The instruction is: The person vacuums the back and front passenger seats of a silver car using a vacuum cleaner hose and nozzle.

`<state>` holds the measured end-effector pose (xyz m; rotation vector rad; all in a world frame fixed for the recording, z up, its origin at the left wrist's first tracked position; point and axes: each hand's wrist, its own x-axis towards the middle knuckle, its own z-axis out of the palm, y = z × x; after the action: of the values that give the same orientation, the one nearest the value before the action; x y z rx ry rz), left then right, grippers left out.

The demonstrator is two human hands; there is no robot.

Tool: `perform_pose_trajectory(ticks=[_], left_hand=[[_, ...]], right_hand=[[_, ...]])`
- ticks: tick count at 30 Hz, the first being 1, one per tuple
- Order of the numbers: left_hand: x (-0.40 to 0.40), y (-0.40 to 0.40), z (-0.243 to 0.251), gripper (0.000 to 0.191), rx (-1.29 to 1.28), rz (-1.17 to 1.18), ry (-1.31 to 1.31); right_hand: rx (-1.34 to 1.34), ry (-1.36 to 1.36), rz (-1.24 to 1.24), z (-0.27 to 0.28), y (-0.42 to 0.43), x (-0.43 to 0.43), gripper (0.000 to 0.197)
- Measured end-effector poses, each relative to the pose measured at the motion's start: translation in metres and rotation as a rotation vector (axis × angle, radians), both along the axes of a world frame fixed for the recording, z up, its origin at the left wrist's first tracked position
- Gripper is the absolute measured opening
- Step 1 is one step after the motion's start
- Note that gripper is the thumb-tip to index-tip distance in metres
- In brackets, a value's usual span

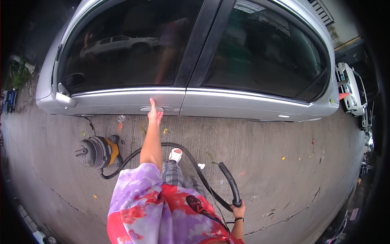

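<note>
My left hand (pixel 155 114) reaches out to the front door of a silver car (pixel 122 99). Its fingers curl at the door handle (pixel 144 109), and the thumb points up along the door panel. Low at my right side, my right hand (pixel 238 209) grips the black curved tube (pixel 230 180) at the end of a vacuum hose (pixel 195 163). That hose loops across the ground behind my left forearm. It joins a grey and yellow canister vacuum cleaner (pixel 97 152) on the left. Both side doors look closed, with dark windows.
The side mirror (pixel 66 100) juts from the car's left end. A power cord (pixel 91 123) runs from the vacuum toward the car. A white scrap (pixel 201 166) and scattered leaves lie on the grooved concrete (pixel 274 177). A white vehicle (pixel 352 88) stands at far right.
</note>
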<state>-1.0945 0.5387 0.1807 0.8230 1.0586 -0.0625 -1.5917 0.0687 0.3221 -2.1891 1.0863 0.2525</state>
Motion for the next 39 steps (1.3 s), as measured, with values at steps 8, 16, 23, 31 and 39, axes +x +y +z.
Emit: perform_pose_trajectory(ticks=[8,16,23,31,39], left_hand=[[-0.093,0.011,0.001,0.087,0.138,-0.172,0.12],[-0.252,0.016,-0.008,0.082,0.316,-0.111,0.227],[-0.374,0.048,0.011,0.071,0.704,0.317,0.005],[-0.459,0.045,0.155,0.07,0.483,0.29,-0.212],[-0.546,0.08,0.194,0.065,0.52,0.268,-0.057]], right_hand=[[0.081,0.081,-0.064,-0.007,-0.073,0.029,0.048],[-0.041,0.037,0.505,-0.033,-0.115,0.105,0.063],[0.041,0.183,0.592,0.006,-0.073,0.155,0.065],[-0.006,0.008,0.922,-0.019,-0.028,0.219,0.072],[0.94,-0.219,0.77,0.034,0.195,0.317,0.056]])
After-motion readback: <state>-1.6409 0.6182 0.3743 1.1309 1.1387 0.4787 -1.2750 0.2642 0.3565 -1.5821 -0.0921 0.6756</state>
